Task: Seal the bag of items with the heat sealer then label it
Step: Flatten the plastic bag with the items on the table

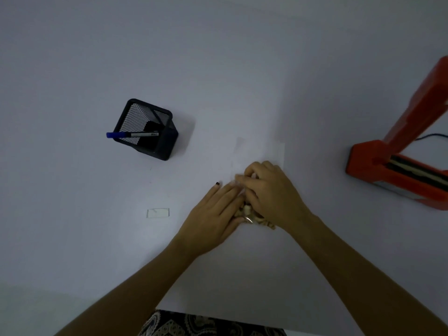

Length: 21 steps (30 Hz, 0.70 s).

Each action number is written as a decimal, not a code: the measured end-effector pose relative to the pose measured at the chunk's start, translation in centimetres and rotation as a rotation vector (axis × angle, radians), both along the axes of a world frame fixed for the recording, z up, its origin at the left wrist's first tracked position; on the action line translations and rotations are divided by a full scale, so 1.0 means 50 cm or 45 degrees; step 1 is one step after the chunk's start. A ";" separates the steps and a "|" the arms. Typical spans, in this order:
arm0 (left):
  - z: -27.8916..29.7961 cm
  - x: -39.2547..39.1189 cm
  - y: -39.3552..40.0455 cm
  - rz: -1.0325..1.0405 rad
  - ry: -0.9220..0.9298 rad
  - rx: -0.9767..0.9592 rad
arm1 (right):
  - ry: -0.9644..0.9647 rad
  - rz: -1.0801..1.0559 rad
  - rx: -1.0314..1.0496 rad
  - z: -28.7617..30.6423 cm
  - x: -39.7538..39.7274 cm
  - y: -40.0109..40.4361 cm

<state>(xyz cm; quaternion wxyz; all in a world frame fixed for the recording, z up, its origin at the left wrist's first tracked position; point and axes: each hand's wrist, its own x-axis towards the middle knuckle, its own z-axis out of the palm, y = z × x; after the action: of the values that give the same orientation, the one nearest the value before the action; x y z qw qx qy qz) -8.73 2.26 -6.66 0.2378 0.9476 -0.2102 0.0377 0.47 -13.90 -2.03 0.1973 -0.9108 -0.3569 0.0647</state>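
A clear plastic bag [249,210] with small tan items inside lies on the white table, mostly hidden under both hands. My left hand [213,217] lies on its left side with fingers fairly straight. My right hand [269,190] has its fingers curled over the bag's top and pinches the plastic. The orange heat sealer [392,170] stands at the right edge with its arm raised. A small white label [157,212] lies flat to the left of my hands.
A black mesh pen holder [148,130] stands at the middle left with a blue-capped marker [132,134] leaning out of it. A dark cable [431,136] runs behind the sealer. The table's front edge is just below my forearms.
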 end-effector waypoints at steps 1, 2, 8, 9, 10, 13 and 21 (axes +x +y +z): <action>0.000 -0.003 -0.001 -0.010 0.017 -0.001 | 0.014 0.020 0.007 -0.001 -0.002 0.000; 0.000 -0.008 -0.002 -0.016 0.036 -0.006 | 0.023 0.035 0.015 -0.004 -0.004 -0.001; -0.028 0.009 0.007 -0.006 0.100 0.061 | 0.057 0.151 0.002 -0.035 0.033 0.004; -0.027 0.010 0.007 -0.020 0.095 0.082 | 0.039 0.167 -0.005 -0.035 0.044 0.001; -0.025 0.005 0.006 -0.030 0.101 0.099 | 0.017 0.176 -0.013 -0.038 0.052 -0.003; -0.016 -0.009 0.006 -0.044 0.118 0.147 | -0.051 0.170 -0.039 -0.046 0.075 -0.008; -0.012 -0.004 0.007 -0.023 0.168 0.185 | -0.113 0.019 -0.068 -0.049 0.171 -0.009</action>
<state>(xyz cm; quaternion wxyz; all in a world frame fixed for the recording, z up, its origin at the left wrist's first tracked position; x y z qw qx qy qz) -8.92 2.58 -7.25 0.1823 0.9608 -0.2048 -0.0423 9.02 -14.37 -4.46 0.1565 -0.9150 -0.3702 0.0351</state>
